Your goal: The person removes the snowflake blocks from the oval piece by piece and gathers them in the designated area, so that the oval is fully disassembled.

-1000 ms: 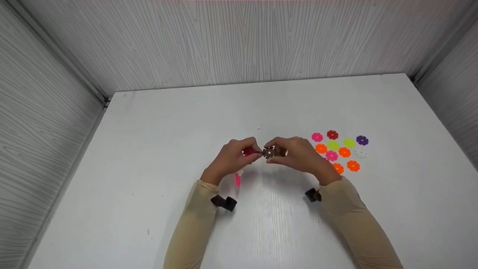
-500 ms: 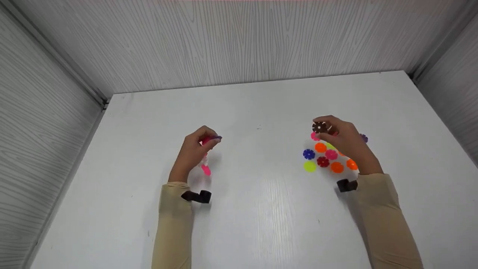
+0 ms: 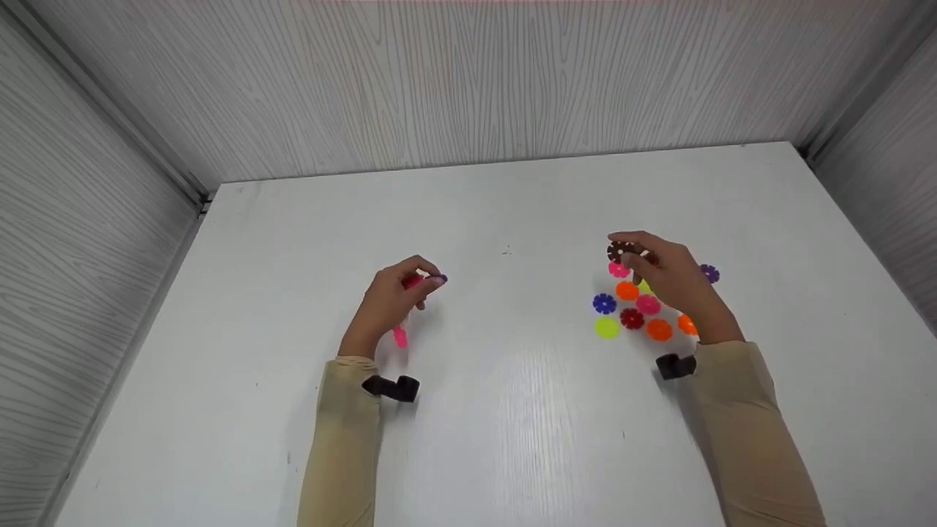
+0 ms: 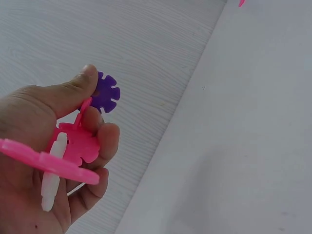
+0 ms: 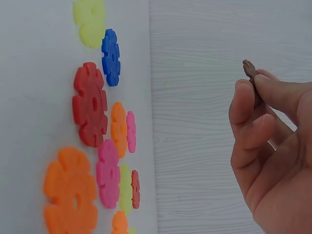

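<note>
My left hand [image 3: 395, 300] holds a chain of joined plastic snowflake discs above the table. In the left wrist view, thumb and fingers pinch a purple disc [image 4: 108, 93] linked to a pink disc [image 4: 80, 144]; a white disc [image 4: 51, 187] and another pink disc [image 4: 68, 168] follow, both seen nearly edge-on. Over the far part of the loose discs, my right hand [image 3: 670, 274] pinches a single brown snowflake disc [image 3: 618, 252] between thumb and fingers. From the right wrist, that brown disc [image 5: 251, 73] shows edge-on, apart from the table.
Several loose discs lie flat on the white table [image 3: 483, 410] at the right, including a blue one [image 3: 605, 304], a yellow one [image 3: 607, 327], a dark red one [image 3: 632, 318] and a purple one [image 3: 709, 274]. A wood-grained panel [image 3: 468, 80] rises behind the table.
The hands were together at the middle one second ago, then moved apart, left hand leftward with its chain and right hand rightward with the brown disc. Over the last half second they shifted only slightly.
</note>
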A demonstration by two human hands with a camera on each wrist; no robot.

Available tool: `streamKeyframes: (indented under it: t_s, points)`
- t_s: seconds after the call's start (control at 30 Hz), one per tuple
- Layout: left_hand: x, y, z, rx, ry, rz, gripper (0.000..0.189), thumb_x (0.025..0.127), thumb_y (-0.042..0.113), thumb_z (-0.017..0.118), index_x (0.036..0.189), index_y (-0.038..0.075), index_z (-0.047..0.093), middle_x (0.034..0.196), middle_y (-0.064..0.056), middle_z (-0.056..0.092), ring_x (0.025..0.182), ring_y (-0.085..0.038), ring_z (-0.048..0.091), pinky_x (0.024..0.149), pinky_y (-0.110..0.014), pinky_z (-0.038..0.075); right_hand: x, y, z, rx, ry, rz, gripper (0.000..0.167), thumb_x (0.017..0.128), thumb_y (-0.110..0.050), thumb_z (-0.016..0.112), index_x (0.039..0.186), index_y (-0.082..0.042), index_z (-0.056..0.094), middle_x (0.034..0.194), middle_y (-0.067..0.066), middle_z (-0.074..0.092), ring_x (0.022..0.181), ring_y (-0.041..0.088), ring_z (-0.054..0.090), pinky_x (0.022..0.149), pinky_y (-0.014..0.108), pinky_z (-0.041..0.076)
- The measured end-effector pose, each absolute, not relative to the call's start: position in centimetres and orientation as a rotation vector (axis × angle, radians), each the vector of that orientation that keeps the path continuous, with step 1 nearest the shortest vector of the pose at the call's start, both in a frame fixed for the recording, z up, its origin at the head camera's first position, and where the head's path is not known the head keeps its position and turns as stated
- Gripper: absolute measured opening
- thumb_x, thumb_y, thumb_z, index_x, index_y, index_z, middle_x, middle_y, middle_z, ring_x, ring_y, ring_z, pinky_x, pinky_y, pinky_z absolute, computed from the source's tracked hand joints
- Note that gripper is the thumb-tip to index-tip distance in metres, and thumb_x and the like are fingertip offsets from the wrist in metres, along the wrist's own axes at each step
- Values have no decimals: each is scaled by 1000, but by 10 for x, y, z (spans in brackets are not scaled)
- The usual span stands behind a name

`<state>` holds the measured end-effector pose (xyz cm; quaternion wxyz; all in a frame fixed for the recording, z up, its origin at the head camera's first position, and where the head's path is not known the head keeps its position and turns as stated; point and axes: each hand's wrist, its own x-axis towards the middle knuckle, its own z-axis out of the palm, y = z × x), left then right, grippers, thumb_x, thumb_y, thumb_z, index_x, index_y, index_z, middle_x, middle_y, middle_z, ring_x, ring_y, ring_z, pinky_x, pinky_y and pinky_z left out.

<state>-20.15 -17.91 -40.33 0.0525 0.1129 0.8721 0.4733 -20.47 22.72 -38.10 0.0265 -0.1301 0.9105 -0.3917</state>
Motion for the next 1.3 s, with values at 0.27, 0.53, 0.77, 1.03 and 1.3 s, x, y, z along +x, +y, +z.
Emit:
streamKeyframes:
  t_s: [0.27,0.53,0.77,1.03,1.3]
  points:
    - [-202,-175,-399,395,2553,1501,18,90,21,66,107,16,62,114,-7,66,98,-21,59,83,-31,49,-206,229,-384,-360,2815,-1258,40,100,-25,51,139,-18,50,111,18,62,84,35,58,63,23,51]
    - [-203,-170,-401,408,2506,1459,21,90,11,62,111,11,63,121,-9,64,116,-24,56,96,-36,49,-206,227,-385,-338,2835,-1254,39,101,-22,50,140,-19,49,105,15,59,82,35,57,63,23,52]
    - [-203,-168,-405,373,2438,1350,32,87,8,59,118,16,61,128,-7,59,111,-22,51,94,-34,47,-207,225,-387,-312,2797,-1224,41,101,-21,48,142,-16,46,101,16,57,79,28,54,68,20,51]
    - [-203,-166,-407,349,2476,1334,28,90,12,61,117,17,64,129,-6,59,119,-25,51,101,-39,47,-211,219,-394,-355,2733,-1224,36,100,-14,50,136,-10,49,92,16,60,74,23,56,64,19,50]
    - [-202,-164,-407,350,2480,1337,23,89,14,64,111,20,66,122,-5,62,111,-23,54,98,-38,49,-217,206,-398,-250,2640,-1150,31,100,-15,51,131,-13,48,96,17,62,72,25,58,62,27,53]
